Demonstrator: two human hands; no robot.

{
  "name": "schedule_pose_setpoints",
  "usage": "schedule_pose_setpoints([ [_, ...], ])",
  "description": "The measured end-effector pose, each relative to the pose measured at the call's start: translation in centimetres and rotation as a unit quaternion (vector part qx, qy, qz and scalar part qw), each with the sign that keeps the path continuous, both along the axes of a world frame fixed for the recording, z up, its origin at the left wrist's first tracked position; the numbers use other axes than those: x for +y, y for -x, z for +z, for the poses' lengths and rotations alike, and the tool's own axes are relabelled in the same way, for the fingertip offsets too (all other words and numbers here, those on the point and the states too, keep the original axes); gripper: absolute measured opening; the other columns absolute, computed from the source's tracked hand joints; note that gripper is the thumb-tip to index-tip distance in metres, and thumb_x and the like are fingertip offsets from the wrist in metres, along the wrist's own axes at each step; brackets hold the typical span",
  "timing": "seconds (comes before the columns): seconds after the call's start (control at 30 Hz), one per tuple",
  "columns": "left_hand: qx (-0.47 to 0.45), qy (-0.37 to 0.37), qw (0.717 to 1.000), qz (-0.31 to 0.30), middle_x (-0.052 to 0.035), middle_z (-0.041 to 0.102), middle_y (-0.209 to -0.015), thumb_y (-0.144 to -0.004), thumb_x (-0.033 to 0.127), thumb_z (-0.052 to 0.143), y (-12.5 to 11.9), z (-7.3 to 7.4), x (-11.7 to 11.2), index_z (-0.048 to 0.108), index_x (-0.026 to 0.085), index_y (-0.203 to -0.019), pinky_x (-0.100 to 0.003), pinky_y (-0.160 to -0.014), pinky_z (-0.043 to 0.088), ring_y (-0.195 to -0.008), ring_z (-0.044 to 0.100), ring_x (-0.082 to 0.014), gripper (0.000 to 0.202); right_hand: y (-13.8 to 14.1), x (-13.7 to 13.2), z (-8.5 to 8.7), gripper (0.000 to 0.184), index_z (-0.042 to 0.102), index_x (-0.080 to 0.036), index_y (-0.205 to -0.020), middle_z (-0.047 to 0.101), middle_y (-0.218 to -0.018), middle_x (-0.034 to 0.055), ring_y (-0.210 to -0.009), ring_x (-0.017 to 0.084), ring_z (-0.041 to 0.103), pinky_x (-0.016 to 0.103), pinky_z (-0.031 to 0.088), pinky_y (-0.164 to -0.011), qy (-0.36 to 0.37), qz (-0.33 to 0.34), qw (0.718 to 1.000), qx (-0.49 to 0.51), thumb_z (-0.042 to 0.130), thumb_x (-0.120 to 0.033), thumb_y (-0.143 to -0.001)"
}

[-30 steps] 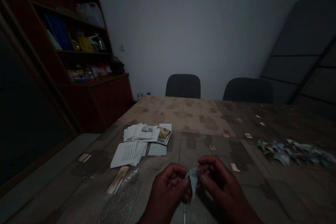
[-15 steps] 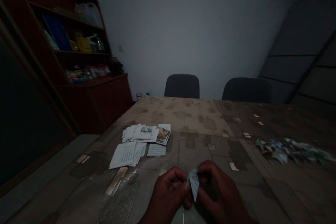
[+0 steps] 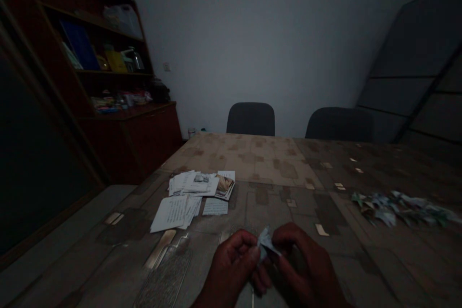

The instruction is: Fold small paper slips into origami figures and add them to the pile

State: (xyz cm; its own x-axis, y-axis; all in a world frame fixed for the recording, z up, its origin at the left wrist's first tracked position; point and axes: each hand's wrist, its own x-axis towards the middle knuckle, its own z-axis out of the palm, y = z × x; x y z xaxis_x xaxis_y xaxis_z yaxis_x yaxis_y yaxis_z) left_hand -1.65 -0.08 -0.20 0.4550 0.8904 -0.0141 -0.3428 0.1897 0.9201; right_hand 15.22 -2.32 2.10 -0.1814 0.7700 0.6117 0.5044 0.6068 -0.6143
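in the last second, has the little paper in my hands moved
Yes. The little paper turned: its lower tip swung up and right, toward the folded pile and away from the printed sheets.

A small, pale grey-blue folded paper (image 3: 266, 241), creased to a point and tilted, is pinched between the fingers of the left hand (image 3: 234, 265) and right hand (image 3: 302, 263), above the table's (image 3: 252, 159) near edge.

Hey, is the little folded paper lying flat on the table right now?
No, the left hand and right hand pinch the folded paper between their fingertips.
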Motion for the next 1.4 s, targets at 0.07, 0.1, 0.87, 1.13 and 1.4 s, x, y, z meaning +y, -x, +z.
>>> schedule_pose_setpoints([
  [0.07, -0.004, 0.006, 1.000, -0.007, -0.0035, 0.067, -0.057, -0.080, 0.054, 0.066, 0.0, -0.2, 0.0, 0.057, 0.014, -0.081, -0.022, -0.046, 0.045, -0.043, 0.060, -0.0119, 0.041, 0.0, 0.0, 0.0, 0.015, 0.054, -0.023, -0.086, 0.059, -0.076, 0.0004, -0.067, 0.016, 0.058, 0.024, 0.045, -0.060, -0.019, 0.024, 1.000, -0.004, 0.050, -0.009, -0.085],
  [0.1, -0.004, 0.007, 1.000, -0.009, -0.0037, 0.068, -0.058, -0.079, 0.054, 0.067, 0.0, -0.2, 0.0, 0.057, 0.014, -0.082, -0.021, -0.046, 0.045, -0.043, 0.060, -0.0118, 0.042, -0.1, 0.0, 0.0, 0.015, 0.054, -0.023, -0.085, 0.059, -0.076, 0.0004, -0.068, 0.016, 0.058, 0.024, 0.045, -0.061, -0.013, 0.029, 0.999, -0.008, 0.050, -0.009, -0.085],
  [0.87, 0.025, 0.017, 0.996, 0.084, 0.0001, 0.063, -0.066, -0.063, 0.048, 0.081, 0.1, 1.6, -0.1, 0.059, 0.015, -0.080, -0.023, -0.051, 0.046, -0.051, 0.057, -0.0112, 0.043, 0.6, -0.1, 0.4, 0.020, 0.059, -0.020, -0.074, 0.059, -0.070, -0.0002, -0.065, 0.016, 0.057, 0.025, 0.042, -0.061, 0.188, -0.018, 0.981, 0.051, 0.051, -0.030, -0.090],
  [1.13, 0.018, 0.015, 0.998, 0.057, 0.0001, 0.063, -0.055, -0.070, 0.047, 0.078, 0.0, 0.9, -0.1, 0.060, 0.014, -0.082, -0.023, -0.051, 0.045, -0.048, 0.058, -0.0120, 0.040, 1.1, -0.1, 0.3, 0.027, 0.060, -0.020, -0.076, 0.060, -0.065, -0.0015, -0.061, 0.016, 0.055, 0.024, 0.042, -0.057, 0.248, -0.001, 0.956, 0.157, 0.049, -0.039, -0.092],
  [1.4, 0.013, 0.005, 0.997, 0.072, 0.0019, 0.061, -0.060, -0.066, 0.045, 0.081, -0.1, -0.6, 0.2, 0.059, 0.015, -0.080, -0.020, -0.048, 0.043, -0.047, 0.057, -0.0100, 0.039, 0.9, -0.3, 0.4, 0.024, 0.060, -0.020, -0.071, 0.058, -0.064, -0.0018, -0.060, 0.015, 0.055, 0.024, 0.040, -0.056, 0.210, -0.040, 0.975, 0.067, 0.051, -0.033, -0.089],
])
